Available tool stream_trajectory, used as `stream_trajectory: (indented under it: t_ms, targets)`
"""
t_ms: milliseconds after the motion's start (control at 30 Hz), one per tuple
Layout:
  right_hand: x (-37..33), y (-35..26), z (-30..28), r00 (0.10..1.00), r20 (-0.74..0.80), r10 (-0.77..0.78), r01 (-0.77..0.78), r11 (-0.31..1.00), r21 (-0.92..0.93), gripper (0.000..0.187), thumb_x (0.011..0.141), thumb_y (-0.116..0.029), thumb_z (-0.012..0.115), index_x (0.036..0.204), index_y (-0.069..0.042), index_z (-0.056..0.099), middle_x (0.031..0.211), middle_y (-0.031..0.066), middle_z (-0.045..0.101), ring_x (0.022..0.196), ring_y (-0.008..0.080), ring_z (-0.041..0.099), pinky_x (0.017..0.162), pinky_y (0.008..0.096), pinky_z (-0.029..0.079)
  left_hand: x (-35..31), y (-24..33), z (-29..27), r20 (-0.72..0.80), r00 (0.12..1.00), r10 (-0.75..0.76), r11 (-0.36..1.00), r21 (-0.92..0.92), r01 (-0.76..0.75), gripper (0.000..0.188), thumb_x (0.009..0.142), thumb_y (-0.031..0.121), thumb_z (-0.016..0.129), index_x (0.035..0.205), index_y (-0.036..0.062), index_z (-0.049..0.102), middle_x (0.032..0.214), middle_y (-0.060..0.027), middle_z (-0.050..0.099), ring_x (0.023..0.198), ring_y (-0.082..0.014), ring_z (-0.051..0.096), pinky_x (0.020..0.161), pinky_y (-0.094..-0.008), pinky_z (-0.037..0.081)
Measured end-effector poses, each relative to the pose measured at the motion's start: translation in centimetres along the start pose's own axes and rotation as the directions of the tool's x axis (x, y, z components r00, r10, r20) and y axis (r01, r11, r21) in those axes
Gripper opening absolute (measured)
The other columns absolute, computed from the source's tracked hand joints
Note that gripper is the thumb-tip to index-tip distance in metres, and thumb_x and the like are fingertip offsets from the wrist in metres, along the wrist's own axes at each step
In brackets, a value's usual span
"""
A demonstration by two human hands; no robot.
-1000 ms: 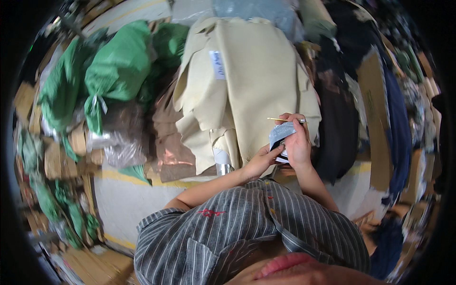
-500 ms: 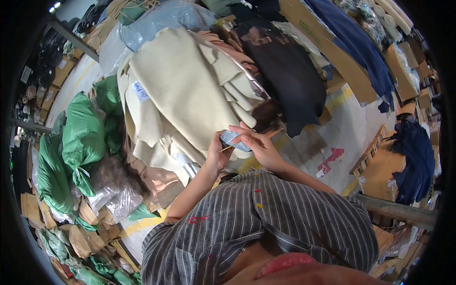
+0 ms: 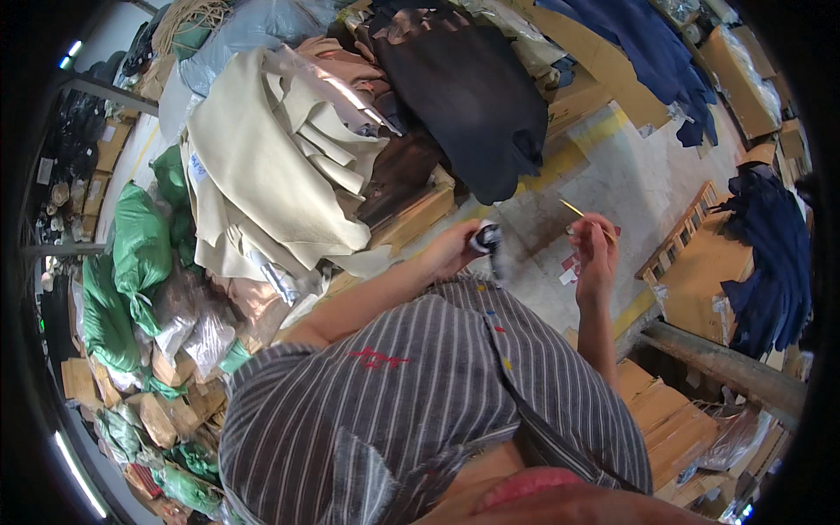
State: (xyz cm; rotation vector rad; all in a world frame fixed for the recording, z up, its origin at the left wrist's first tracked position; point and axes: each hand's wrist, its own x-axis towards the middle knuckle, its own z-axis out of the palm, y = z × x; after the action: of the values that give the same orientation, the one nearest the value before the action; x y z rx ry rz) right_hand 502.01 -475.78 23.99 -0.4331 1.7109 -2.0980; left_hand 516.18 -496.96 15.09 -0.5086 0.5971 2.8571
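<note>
My left hand (image 3: 453,248) is closed round a small black-and-white thing (image 3: 487,238), partly smeared by motion, whose kind I cannot make out. To its right, my right hand (image 3: 596,249) is raised, with its fingers closed on a thin yellow stick like a pencil (image 3: 570,207); its tip points up and left. The two hands are apart, in front of my striped shirt (image 3: 420,367). Beyond my left hand, cream leather hides (image 3: 254,157) lie draped in a pile with a small marked label. Next to them hangs a dark navy hide (image 3: 464,96).
Green sacks (image 3: 140,245) and clear plastic bags (image 3: 210,328) stand at the left. A cardboard box (image 3: 700,293) topped with dark blue hides (image 3: 766,254) stands at the right, near a metal rail (image 3: 726,363). Grey floor (image 3: 560,188) with yellow lines shows between.
My hands have parted: the right has moved right with the yellow stick in it. The left now holds a dark-and-white thing, where a pale grey-blue piece was between both hands. My view has shifted right.
</note>
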Motion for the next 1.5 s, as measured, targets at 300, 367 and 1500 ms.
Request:
stream_trajectory:
  t_ms: [300,367,1500]
  targets:
    - [-0.1,2.0,-1.0,0.902,-0.115,-0.415,0.344,0.855,-0.388,0.022,0.096,-0.014,0.054,0.114,-0.001,0.059,0.122,0.0197,0.062,0.122,0.0329,0.054,0.103,0.0409,0.042,8.5,-3.6,10.3,-0.096,0.922,-0.374,0.927,-0.022,0.374,0.024,0.099,0.028,0.056,0.116,0.0126,0.062,0.111,-0.0034,0.066,0.096,-0.0128,0.066,0.085,-0.0315,0.057]
    - [1.2,2.3,-2.6,0.876,-0.060,-0.478,0.362,0.735,-0.573,0.019,0.094,-0.010,0.057,0.111,-0.001,0.061,0.117,0.0184,0.064,0.116,0.0342,0.058,0.099,0.0403,0.045,11.3,-4.8,10.0,0.164,0.931,-0.326,0.933,-0.102,0.345,0.019,0.096,0.021,0.059,0.112,0.0113,0.064,0.114,-0.0058,0.066,0.099,-0.0186,0.065,0.087,-0.0334,0.056]
    - [34.3,-5.2,-6.7,0.761,0.624,0.176,-0.079,0.980,-0.180,0.044,0.096,0.000,0.044,0.139,0.001,0.047,0.145,0.0160,0.048,0.132,0.0248,0.048,0.111,0.0370,0.034,27.9,11.7,19.2,0.105,0.782,0.614,0.302,0.885,-0.355,0.044,0.093,0.034,0.066,0.117,0.0020,0.047,0.104,-0.0151,0.062,0.094,-0.0270,0.062,0.080,-0.0373,0.048]
